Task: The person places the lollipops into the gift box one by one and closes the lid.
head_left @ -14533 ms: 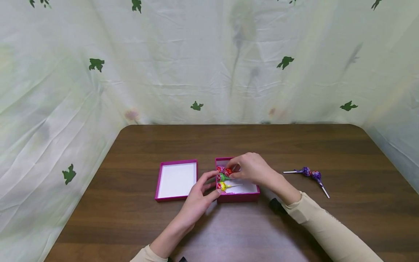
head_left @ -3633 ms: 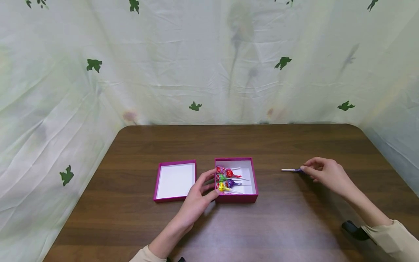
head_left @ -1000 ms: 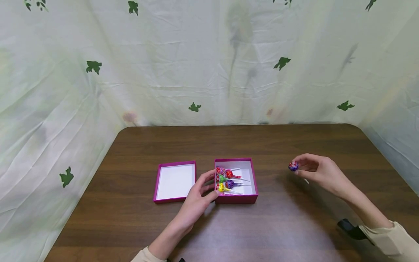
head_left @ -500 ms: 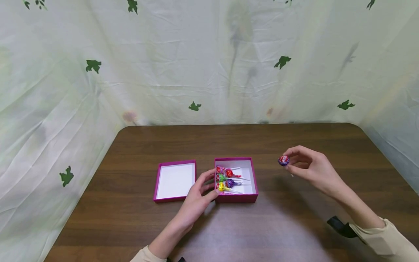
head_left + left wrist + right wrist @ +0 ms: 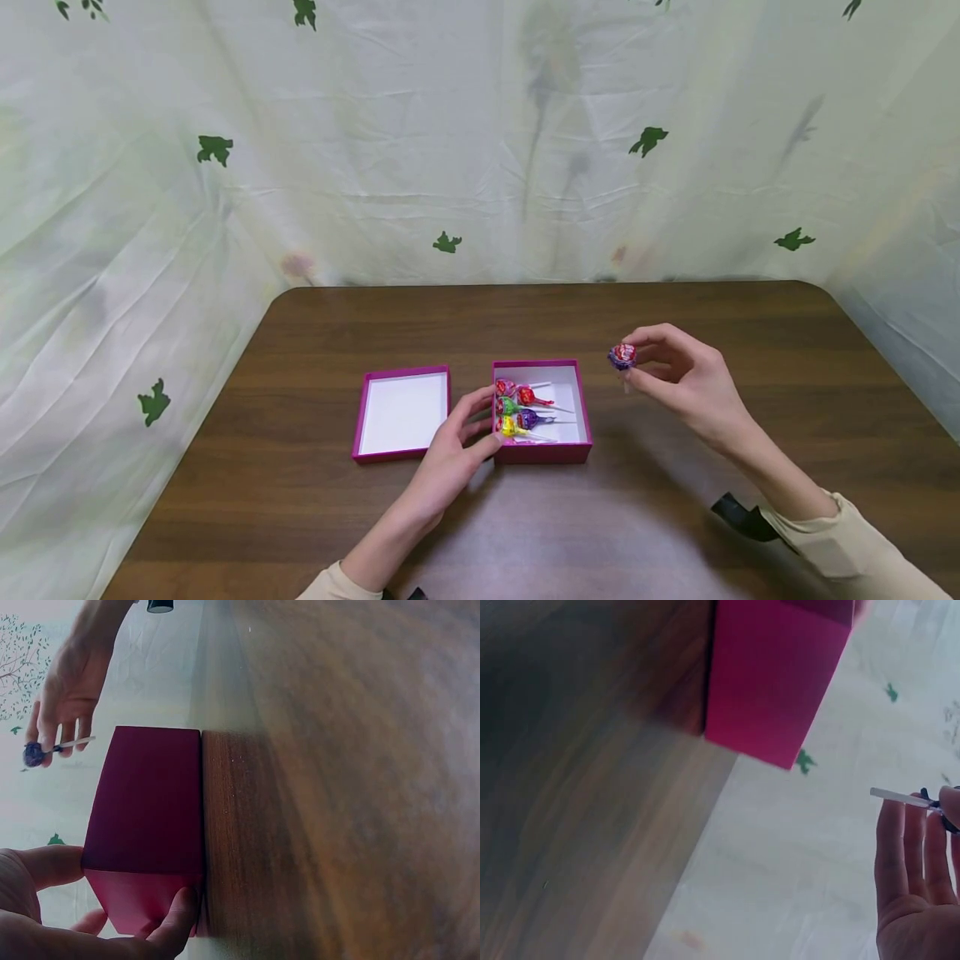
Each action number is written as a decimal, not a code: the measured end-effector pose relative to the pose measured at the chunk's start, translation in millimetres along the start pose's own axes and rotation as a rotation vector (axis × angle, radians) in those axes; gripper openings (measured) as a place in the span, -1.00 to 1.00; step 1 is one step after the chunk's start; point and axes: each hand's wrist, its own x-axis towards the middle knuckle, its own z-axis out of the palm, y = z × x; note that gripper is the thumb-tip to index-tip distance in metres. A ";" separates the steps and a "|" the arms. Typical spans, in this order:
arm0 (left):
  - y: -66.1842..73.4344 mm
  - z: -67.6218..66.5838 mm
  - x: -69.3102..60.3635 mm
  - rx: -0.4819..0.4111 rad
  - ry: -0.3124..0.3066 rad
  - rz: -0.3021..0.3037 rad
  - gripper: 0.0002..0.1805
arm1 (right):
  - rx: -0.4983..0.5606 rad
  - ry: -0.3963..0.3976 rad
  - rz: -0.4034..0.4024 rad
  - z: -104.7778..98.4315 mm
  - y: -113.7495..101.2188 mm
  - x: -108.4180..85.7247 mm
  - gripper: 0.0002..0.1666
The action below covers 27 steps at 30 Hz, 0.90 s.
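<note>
My right hand (image 5: 686,379) pinches a purple-and-red wrapped lollipop (image 5: 622,356) above the table, right of the magenta box (image 5: 543,454). Its white stick (image 5: 900,797) shows in the right wrist view. With spread fingers and thumb, my left hand (image 5: 453,458) holds the box by its left end; in the left wrist view the thumb presses one side wall and a finger lies at the opposite edge. Inside the open box lie several wrapped lollipops, among them a green one (image 5: 506,406), a yellow one (image 5: 509,426), a purple one (image 5: 529,418) and a red one (image 5: 527,396).
A magenta lid (image 5: 401,414) with a white inside lies left of the box, inner side up. Everything stands on a brown wooden table (image 5: 360,325). Behind it hangs a pale curtain (image 5: 420,150) with green leaf shapes.
Two purple lollipops lay at the right earlier; one is now in the box. The right hand has picked up the other and moved it left, towards the box. The left hand stays put.
</note>
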 end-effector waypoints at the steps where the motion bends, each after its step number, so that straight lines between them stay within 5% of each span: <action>1: 0.0 0.0 0.1 0.000 0.000 0.000 -0.36 | 0.001 -0.003 0.006 2.8 -0.4 0.7 -0.53; 14: -0.6 -0.5 0.1 -0.001 -0.001 -0.002 -0.36 | -0.092 -0.095 0.026 38.5 0.8 7.2 -0.57; 27: -2.9 -0.9 0.0 0.002 -0.004 0.028 -0.38 | -0.280 -0.462 0.126 59.8 19.0 22.2 -0.62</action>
